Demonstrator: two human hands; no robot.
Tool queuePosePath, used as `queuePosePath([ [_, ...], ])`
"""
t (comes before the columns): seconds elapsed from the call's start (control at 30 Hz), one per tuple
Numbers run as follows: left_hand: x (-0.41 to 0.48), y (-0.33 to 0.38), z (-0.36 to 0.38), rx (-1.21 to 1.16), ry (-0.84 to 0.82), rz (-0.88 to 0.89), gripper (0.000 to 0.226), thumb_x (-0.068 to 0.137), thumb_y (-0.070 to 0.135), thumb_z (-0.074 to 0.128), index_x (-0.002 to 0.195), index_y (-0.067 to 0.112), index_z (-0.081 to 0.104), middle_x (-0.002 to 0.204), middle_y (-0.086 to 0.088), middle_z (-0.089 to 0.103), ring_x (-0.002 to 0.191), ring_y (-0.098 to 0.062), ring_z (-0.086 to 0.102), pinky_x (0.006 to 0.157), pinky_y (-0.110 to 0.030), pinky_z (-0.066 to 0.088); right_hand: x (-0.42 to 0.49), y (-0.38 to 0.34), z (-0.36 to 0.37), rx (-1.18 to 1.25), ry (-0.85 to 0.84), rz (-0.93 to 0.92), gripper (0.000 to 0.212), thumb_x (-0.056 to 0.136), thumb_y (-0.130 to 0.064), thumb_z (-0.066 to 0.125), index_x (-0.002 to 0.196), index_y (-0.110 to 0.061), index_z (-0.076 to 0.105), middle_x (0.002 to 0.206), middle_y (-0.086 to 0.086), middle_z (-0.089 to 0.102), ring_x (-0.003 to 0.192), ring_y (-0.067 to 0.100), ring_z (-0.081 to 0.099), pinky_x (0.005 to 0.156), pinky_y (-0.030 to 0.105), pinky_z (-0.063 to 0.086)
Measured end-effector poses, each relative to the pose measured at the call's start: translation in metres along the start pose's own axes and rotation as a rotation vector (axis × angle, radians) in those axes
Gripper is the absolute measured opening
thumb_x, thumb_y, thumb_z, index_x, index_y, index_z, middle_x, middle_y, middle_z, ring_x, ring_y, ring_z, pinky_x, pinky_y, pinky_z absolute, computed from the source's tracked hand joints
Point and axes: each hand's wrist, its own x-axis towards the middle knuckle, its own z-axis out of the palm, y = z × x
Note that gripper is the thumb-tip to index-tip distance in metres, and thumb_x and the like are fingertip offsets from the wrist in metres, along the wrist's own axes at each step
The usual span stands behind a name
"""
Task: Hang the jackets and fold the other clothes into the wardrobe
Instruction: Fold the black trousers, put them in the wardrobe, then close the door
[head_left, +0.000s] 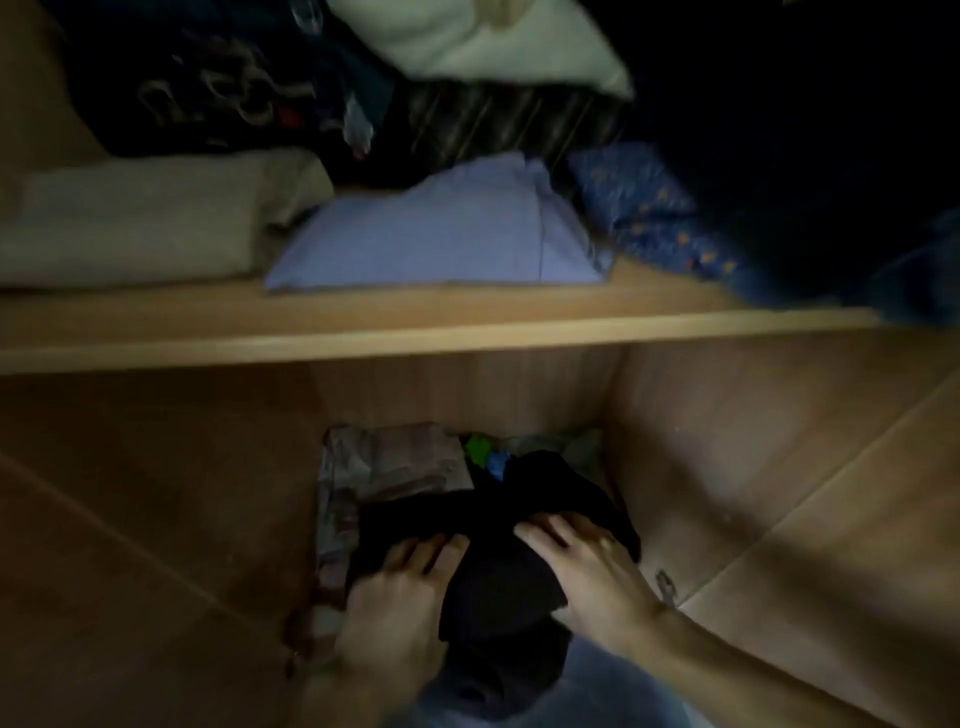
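Observation:
A folded black garment (498, 525) lies low in the wooden wardrobe's lower compartment (727, 441). My left hand (400, 597) lies flat on its left side with straight fingers. My right hand (582, 566) presses on its right side, fingers spread. A grey patterned folded piece (384, 467) sits under and behind the black garment. On the shelf (415, 332) above rest a folded light-blue shirt (447, 234) and a folded beige garment (145, 218).
A blue dotted cloth (649, 208) lies at the shelf's right, beside dark hanging clothes (779, 130). A white pillow-like item (467, 47) and striped dark fabric (498, 124) fill the back. Small green and blue items (485, 452) sit behind the black garment.

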Motion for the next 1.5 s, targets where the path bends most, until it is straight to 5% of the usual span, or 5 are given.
queuePosePath([
  [0.13,0.048,-0.032,0.063,0.083,-0.007,-0.024,0.088,0.078,0.031,0.055,0.154,0.036,0.012,0.152,0.013,0.034,0.14,-0.018,0.033,0.09,-0.033,0.053,0.053,0.034,0.071,-0.039,0.102,-0.02,0.094,0.077,-0.032,0.077,0.151,-0.033,0.02,0.15,-0.003,0.035,0.135,0.028,0.038,0.106,0.042,0.043],
  [0.83,0.155,-0.112,0.193,0.262,0.229,0.013,0.095,0.079,0.041,0.07,0.154,0.032,0.014,0.148,0.004,0.043,0.13,-0.024,0.046,0.094,-0.038,0.051,0.189,0.083,0.196,-0.022,0.404,-0.045,0.089,0.077,-0.029,0.074,0.151,-0.033,0.025,0.152,-0.007,0.035,0.134,0.027,0.04,0.104,0.039,0.044],
  [1.07,0.168,-0.158,0.234,0.424,0.438,-0.006,0.113,0.067,0.035,0.083,0.156,0.031,0.013,0.16,0.0,0.026,0.14,-0.031,0.033,0.084,-0.049,0.056,0.237,0.069,0.237,-0.047,0.667,-0.059,0.098,0.062,-0.017,0.086,0.148,-0.022,0.039,0.159,0.005,0.03,0.147,0.039,0.019,0.107,0.054,0.031],
  [1.3,0.112,-0.162,0.416,0.299,0.018,-0.049,0.111,0.078,0.035,0.074,0.154,0.036,-0.007,0.165,0.005,-0.007,0.15,-0.027,0.007,0.109,-0.048,0.038,0.204,0.051,0.415,-0.045,0.132,0.009,0.097,0.079,-0.031,0.076,0.151,-0.034,0.011,0.164,-0.002,0.0,0.15,0.035,-0.001,0.117,0.047,0.017],
  [1.5,0.107,-0.153,0.429,0.338,0.033,-0.046,0.116,0.075,0.033,0.077,0.151,0.04,-0.011,0.165,0.005,-0.009,0.151,-0.026,0.001,0.112,-0.052,0.031,0.188,0.06,0.451,0.064,0.167,0.051,0.113,0.075,-0.038,0.078,0.152,-0.041,-0.006,0.163,-0.006,-0.014,0.15,0.033,-0.008,0.121,0.047,0.01],
])
